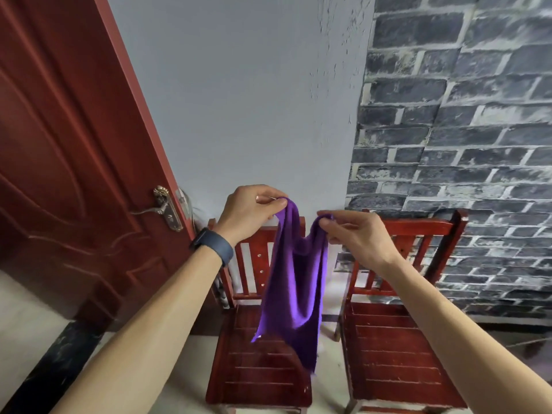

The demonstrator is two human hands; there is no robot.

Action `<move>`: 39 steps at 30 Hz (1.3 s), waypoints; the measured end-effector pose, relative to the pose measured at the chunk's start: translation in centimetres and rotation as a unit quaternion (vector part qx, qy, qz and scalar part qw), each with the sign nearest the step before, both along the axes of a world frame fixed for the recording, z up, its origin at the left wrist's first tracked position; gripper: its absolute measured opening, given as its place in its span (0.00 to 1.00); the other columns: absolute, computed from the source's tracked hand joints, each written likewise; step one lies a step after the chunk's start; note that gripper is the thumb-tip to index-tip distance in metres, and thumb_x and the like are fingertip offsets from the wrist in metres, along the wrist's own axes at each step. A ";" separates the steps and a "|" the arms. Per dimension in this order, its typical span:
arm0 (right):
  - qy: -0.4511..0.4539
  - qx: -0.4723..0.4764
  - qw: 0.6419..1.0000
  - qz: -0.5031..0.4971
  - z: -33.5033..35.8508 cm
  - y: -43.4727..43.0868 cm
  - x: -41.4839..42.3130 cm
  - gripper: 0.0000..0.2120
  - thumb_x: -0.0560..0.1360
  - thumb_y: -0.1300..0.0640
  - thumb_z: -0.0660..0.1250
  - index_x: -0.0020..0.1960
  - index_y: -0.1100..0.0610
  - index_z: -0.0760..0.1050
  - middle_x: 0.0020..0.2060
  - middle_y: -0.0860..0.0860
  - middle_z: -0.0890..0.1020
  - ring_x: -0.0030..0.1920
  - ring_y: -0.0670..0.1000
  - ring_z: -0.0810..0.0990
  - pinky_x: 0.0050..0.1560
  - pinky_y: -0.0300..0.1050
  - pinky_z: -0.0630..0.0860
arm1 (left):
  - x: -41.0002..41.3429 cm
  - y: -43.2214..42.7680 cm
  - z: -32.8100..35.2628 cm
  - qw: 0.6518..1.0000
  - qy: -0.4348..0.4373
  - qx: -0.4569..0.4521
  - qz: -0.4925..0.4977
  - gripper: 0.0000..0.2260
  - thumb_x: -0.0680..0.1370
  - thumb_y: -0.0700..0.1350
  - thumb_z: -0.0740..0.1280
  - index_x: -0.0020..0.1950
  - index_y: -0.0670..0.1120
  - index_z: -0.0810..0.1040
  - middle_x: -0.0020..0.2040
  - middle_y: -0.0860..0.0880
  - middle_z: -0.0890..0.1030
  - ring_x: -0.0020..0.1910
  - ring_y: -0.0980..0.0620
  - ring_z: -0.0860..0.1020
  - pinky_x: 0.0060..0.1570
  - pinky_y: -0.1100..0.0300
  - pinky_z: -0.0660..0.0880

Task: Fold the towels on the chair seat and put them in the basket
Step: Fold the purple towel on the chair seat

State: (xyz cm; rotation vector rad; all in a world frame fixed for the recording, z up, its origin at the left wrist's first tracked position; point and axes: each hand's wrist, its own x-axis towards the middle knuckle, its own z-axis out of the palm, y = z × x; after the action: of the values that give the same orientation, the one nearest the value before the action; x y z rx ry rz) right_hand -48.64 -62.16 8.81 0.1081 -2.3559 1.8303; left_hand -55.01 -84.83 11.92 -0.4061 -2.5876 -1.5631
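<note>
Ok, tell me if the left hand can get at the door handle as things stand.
Probably not yet: the left hand is pinching a corner of the purple towel. The door handle sits nearby, unobstructed.

Head-worn view, forward and down.

Red door (59, 144), brick-patterned wall (463, 144), wristband (213, 246)

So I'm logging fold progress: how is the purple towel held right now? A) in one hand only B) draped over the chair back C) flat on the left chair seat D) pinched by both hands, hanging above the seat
D: the left hand and right hand each pinch a top corner of the purple towel, which hangs above the left chair seat.
</note>
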 end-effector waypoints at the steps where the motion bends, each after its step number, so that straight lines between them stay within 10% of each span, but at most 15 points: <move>1: 0.000 -0.006 1.000 0.014 0.5 -0.8 -0.2 0.13 0.75 0.56 0.74 0.60 0.54 0.83 0.39 0.50 0.86 0.40 0.49 0.86 0.48 0.42 0.82 | 0.2 0.9 0.6 1.000 -0.001 -0.007 -0.015 0.04 0.74 0.49 0.74 0.48 0.54 0.85 0.42 0.57 0.85 0.40 0.62 0.81 0.38 0.68 0.75; 10: 0.011 -0.057 0.998 -0.010 4.6 -1.0 -1.0 0.05 0.79 0.59 0.69 0.48 0.59 0.82 0.36 0.54 0.77 0.32 0.50 0.78 0.39 0.42 0.81 | 2.5 2.4 -1.3 0.972 -0.098 0.201 -0.072 0.20 0.69 0.41 0.70 0.59 0.55 0.78 0.56 0.49 0.83 0.53 0.53 0.80 0.49 0.59 0.76; 15: -0.046 -0.219 0.972 0.064 6.8 0.4 -1.7 0.07 0.79 0.61 0.66 0.44 0.59 0.80 0.38 0.55 0.75 0.33 0.50 0.71 0.38 0.42 0.72 | 3.1 3.5 -8.8 0.973 -0.198 -0.038 -0.112 0.38 0.68 0.33 0.72 0.70 0.62 0.67 0.67 0.48 0.73 0.63 0.50 0.71 0.56 0.59 0.73; 21: -0.052 -0.311 0.949 -0.013 6.3 2.9 -3.2 0.07 0.80 0.58 0.66 0.57 0.57 0.76 0.42 0.53 0.79 0.38 0.50 0.76 0.40 0.42 0.74 | 3.5 7.2 -8.9 0.965 -0.162 -0.045 -0.200 0.16 0.76 0.48 0.72 0.63 0.51 0.79 0.59 0.54 0.82 0.59 0.54 0.78 0.61 0.56 0.74; 24: -0.082 -0.145 0.969 -0.185 0.3 4.4 -1.1 0.23 0.76 0.50 0.72 0.67 0.54 0.70 0.47 0.51 0.81 0.41 0.48 0.79 0.41 0.43 0.74 | 3.5 7.8 -9.2 0.968 -0.203 0.072 -0.127 0.11 0.78 0.48 0.70 0.59 0.50 0.80 0.51 0.48 0.84 0.49 0.49 0.83 0.50 0.53 0.80; 27: -0.179 0.004 0.975 -0.128 -8.2 3.8 3.5 0.23 0.73 0.40 0.72 0.62 0.52 0.77 0.52 0.50 0.84 0.47 0.48 0.83 0.47 0.44 0.78 | 3.3 7.6 -9.9 0.937 -0.277 0.194 -0.082 0.09 0.78 0.47 0.70 0.57 0.47 0.81 0.50 0.45 0.84 0.47 0.48 0.83 0.49 0.50 0.79; 35: -0.453 -0.119 0.880 -0.082 -17.3 1.0 5.8 0.20 0.72 0.37 0.71 0.51 0.53 0.79 0.47 0.50 0.83 0.38 0.48 0.77 0.34 0.42 0.68 | 4.3 6.5 -11.5 0.868 -0.417 0.257 -0.084 0.11 0.78 0.48 0.69 0.61 0.53 0.79 0.55 0.47 0.82 0.55 0.45 0.80 0.49 0.49 0.79; 39: -0.382 -0.117 0.912 -0.095 -18.9 -0.3 6.0 0.09 0.76 0.48 0.71 0.46 0.55 0.82 0.36 0.48 0.81 0.32 0.46 0.71 0.30 0.38 0.63 | 4.0 4.0 -12.2 0.876 -0.403 0.236 -0.122 0.23 0.75 0.36 0.72 0.65 0.57 0.75 0.60 0.47 0.82 0.59 0.45 0.80 0.60 0.43 0.76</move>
State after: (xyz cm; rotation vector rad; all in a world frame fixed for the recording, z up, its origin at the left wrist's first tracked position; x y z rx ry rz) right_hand -42.62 -62.46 -10.13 -1.0053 -2.3955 2.3115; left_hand -50.97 -80.85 -0.26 -0.0115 -2.5268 -2.8639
